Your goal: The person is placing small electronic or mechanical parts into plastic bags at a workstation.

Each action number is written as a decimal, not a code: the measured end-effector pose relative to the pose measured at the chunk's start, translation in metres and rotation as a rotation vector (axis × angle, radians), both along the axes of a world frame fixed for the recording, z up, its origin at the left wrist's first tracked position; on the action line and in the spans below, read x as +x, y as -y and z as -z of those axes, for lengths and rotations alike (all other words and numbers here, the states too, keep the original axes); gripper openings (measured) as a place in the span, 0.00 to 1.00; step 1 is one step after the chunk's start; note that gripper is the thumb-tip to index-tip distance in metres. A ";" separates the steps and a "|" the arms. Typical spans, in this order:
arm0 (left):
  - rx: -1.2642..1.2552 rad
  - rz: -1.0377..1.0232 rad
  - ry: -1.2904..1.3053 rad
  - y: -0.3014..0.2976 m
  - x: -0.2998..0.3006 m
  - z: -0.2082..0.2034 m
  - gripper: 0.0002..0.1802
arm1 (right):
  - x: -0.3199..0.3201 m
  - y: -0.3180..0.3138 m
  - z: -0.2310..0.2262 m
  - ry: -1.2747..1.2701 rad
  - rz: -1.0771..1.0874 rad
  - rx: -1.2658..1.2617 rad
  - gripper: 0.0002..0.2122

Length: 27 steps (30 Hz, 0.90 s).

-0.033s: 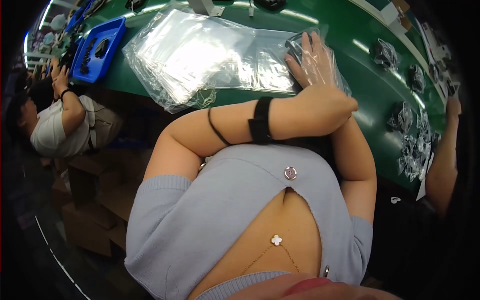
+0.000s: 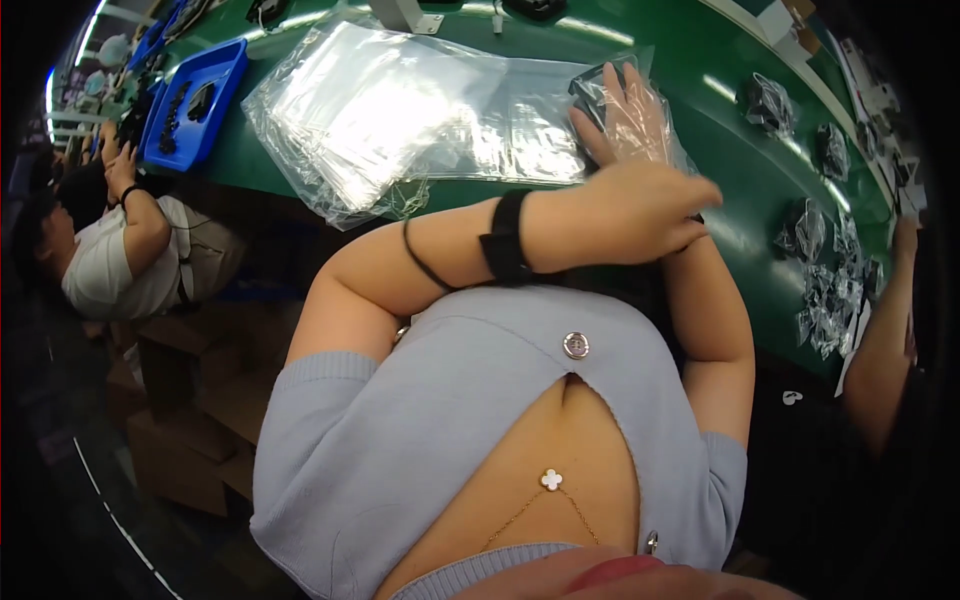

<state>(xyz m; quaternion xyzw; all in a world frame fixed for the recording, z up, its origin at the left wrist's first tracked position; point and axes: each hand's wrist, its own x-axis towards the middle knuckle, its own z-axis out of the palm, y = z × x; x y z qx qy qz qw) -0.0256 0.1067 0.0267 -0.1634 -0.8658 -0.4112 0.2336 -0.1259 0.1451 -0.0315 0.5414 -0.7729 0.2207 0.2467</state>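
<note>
My right hand [image 2: 635, 115] lies with fingers stretched over a clear plastic bag [image 2: 645, 62] at the upper right of the film. Clear film also seems to lie over the back of this hand. A black item [image 2: 590, 88] shows through the bag beside the fingers; its kind I cannot tell. My left hand [image 2: 635, 215] crosses over my right wrist, its fingers curled there with the index finger partly raised. A small dark bit [image 2: 697, 217] shows under those fingers; what it is stays hidden. A wide black band [image 2: 508, 236] circles my left wrist.
A pile of clear plastic bags [image 2: 380, 115] covers the green table [image 2: 715, 130]. At the left stands a blue tray [image 2: 205, 130] with black parts, near a seated person [image 2: 120, 240]. Several bagged black items [image 2: 770, 105] lie at the right, near another person's arm [image 2: 895, 330].
My left hand has shifted slightly to the left over my right wrist. Its index finger has lifted a little, uncovering a dark bit there. My right hand stays almost still.
</note>
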 end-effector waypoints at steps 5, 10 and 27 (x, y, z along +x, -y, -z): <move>-0.174 -0.639 -0.111 0.093 -0.025 0.024 0.18 | -0.013 -0.026 -0.003 0.134 -0.011 0.009 0.34; -0.062 -0.560 0.458 0.121 -0.027 0.057 0.19 | -0.019 -0.036 -0.003 0.414 0.070 0.000 0.34; 0.646 -0.519 0.474 0.115 -0.073 0.047 0.15 | -0.076 -0.027 0.002 0.417 0.166 0.028 0.33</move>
